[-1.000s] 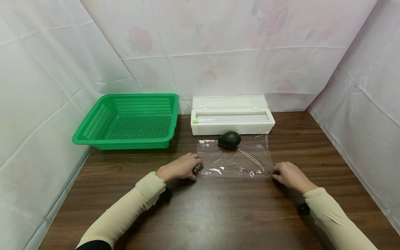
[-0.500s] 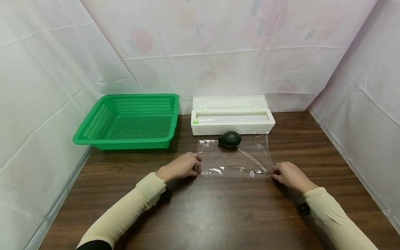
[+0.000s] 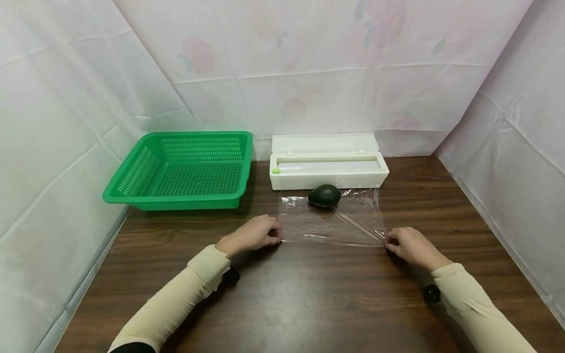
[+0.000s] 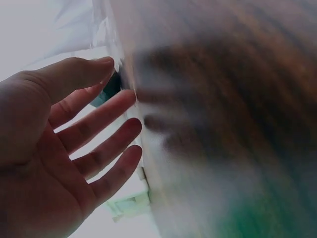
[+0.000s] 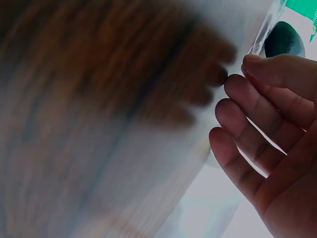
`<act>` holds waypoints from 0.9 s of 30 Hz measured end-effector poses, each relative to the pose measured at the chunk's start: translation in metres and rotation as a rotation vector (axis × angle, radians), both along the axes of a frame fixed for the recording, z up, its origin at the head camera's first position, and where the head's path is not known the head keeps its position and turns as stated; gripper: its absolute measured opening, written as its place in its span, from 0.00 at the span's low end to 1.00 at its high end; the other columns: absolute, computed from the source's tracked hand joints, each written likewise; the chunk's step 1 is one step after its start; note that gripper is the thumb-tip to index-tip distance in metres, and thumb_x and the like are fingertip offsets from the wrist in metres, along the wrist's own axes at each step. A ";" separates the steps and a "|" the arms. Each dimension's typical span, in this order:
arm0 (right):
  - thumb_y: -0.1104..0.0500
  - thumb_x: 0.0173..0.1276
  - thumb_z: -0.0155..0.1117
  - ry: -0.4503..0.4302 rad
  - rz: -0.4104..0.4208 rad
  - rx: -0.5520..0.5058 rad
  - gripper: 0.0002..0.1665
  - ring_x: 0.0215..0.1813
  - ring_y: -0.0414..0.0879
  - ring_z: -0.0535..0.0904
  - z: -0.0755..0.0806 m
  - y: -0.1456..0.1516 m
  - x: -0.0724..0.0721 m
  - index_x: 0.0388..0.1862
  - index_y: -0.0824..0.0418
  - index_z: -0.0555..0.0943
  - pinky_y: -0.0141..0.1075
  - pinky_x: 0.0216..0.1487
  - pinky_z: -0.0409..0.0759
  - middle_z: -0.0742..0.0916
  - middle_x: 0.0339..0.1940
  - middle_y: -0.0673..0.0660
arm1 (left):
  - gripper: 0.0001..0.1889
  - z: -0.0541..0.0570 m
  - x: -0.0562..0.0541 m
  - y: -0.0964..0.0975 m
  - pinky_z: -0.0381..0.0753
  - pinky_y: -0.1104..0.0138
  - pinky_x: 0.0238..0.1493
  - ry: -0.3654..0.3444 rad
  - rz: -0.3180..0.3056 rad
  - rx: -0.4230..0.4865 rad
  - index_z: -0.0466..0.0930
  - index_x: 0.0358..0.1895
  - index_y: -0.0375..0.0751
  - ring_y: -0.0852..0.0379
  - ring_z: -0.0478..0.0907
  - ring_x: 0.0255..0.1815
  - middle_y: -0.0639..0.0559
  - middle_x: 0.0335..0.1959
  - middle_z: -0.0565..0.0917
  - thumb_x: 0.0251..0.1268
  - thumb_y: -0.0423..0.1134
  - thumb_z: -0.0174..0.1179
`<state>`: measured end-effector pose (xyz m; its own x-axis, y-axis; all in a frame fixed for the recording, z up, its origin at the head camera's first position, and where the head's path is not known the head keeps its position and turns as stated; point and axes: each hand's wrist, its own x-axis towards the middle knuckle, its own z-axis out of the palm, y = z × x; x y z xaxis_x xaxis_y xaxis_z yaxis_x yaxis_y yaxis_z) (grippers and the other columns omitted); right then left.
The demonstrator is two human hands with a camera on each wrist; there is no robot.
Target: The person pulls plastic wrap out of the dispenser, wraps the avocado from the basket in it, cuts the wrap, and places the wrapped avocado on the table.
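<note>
A sheet of clear film (image 3: 304,223) lies right of centre in the frame, its near edge drawn nearly straight between two hands. On its far part, just in front of the white box, sits a dark green avocado (image 3: 324,195), and a taut crease runs from it down to the film's lower right corner. The left hand (image 3: 252,235) pinches the lower left corner between thumb and forefinger, the other fingers loosely spread; the right hand (image 3: 411,247) pinches the lower right corner in the same way. The white box (image 3: 326,181) stands behind with its lid raised and a green slider (image 3: 275,171) at its left end. Whether the film is joined to the roll inside is hard to tell. A green basket (image 3: 176,202) is at the left of the frame, on the same wooden counter (image 3: 287,289).

Uneven pull along that crease could split the thin film or roll the avocado off centre; a weak pinch might let a corner slip and cling to itself.
</note>
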<state>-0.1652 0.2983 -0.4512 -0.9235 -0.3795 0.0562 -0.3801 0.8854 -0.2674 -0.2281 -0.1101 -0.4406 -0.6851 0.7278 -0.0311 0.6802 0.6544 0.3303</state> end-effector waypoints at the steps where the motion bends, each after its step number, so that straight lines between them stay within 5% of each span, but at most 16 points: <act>1: 0.64 0.59 0.70 0.004 -0.003 -0.004 0.07 0.28 0.39 0.74 0.000 0.001 0.000 0.24 0.56 0.82 0.39 0.32 0.74 0.83 0.24 0.47 | 0.04 0.000 0.000 0.000 0.78 0.63 0.46 -0.005 0.009 0.005 0.82 0.29 0.51 0.59 0.78 0.39 0.59 0.32 0.83 0.62 0.39 0.66; 14: 0.67 0.57 0.71 0.123 0.020 -0.063 0.03 0.30 0.45 0.81 0.004 0.006 -0.001 0.28 0.59 0.85 0.43 0.35 0.79 0.86 0.26 0.50 | 0.03 0.002 -0.003 -0.007 0.78 0.67 0.42 -0.073 0.133 0.152 0.86 0.34 0.50 0.63 0.81 0.37 0.61 0.32 0.87 0.64 0.41 0.65; 27: 0.70 0.55 0.72 0.323 -0.024 -0.219 0.07 0.29 0.34 0.74 0.006 0.010 -0.009 0.27 0.59 0.85 0.29 0.29 0.73 0.85 0.28 0.50 | 0.02 0.004 -0.006 -0.010 0.79 0.70 0.39 -0.088 0.237 0.395 0.86 0.35 0.44 0.64 0.79 0.34 0.56 0.32 0.86 0.63 0.37 0.65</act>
